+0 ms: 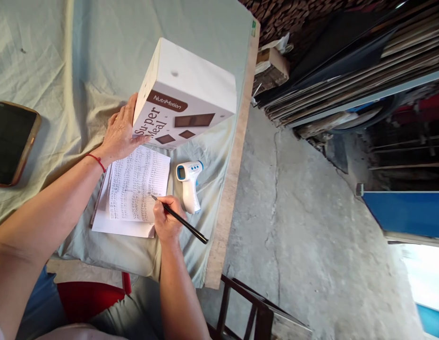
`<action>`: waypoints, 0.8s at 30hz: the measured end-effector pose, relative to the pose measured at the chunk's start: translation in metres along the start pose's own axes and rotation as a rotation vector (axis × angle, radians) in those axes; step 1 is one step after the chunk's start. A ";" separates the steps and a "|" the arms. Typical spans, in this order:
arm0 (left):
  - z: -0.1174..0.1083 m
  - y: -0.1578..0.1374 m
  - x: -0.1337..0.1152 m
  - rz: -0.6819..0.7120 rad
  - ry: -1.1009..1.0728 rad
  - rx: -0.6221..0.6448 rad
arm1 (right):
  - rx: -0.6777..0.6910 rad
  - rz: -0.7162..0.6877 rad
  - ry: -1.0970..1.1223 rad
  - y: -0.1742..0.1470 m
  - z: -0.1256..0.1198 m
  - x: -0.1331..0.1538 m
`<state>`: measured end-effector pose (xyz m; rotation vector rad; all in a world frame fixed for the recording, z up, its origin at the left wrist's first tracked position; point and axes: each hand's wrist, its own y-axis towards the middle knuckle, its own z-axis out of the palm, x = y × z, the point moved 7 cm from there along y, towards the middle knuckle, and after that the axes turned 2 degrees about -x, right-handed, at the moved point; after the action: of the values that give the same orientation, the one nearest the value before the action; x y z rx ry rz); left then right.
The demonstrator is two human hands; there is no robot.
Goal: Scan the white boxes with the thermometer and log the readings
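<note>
My right hand [169,219] is closed round a black pen [189,228], its tip at the written page of an open notebook [134,189]. Rows of dense handwriting cover that page. Against the left side of a white box [201,85] lies my left hand [122,127], fingers stretched along the box and thumb on its front. The box reads "NutriMotion" and "Su-per Meal" and stands just beyond the notebook. Close to the right hand, a white and blue infrared thermometer [189,186] lies on the cloth.
A phone [14,144] with a dark screen lies at the far left on the pale green tablecloth [109,28]. The table's bare wooden edge [223,231] runs down the right side. Beyond it are a concrete floor [304,222], a dark wooden chair frame [246,307] and stacked boards [333,75].
</note>
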<state>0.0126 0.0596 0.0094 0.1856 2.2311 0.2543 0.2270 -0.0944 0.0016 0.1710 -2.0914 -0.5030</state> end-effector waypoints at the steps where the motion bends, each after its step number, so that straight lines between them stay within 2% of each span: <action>1: 0.000 0.000 0.000 0.004 -0.003 -0.002 | 0.007 0.005 0.001 0.000 0.000 0.000; 7: -0.001 -0.001 0.004 0.018 -0.016 -0.024 | -0.037 0.030 0.007 -0.001 -0.003 -0.003; 11: 0.000 0.000 0.004 0.025 -0.014 -0.032 | -0.009 0.029 -0.021 0.000 -0.001 -0.003; 18: 0.000 0.000 0.004 0.027 0.000 -0.030 | -0.056 -0.005 0.012 0.002 -0.004 0.002; 24: 0.000 0.000 0.004 0.030 -0.005 -0.028 | -0.024 -0.012 -0.003 0.003 -0.003 0.003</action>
<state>0.0099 0.0605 0.0065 0.2044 2.2197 0.3008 0.2280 -0.0933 0.0062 0.1691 -2.0870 -0.5356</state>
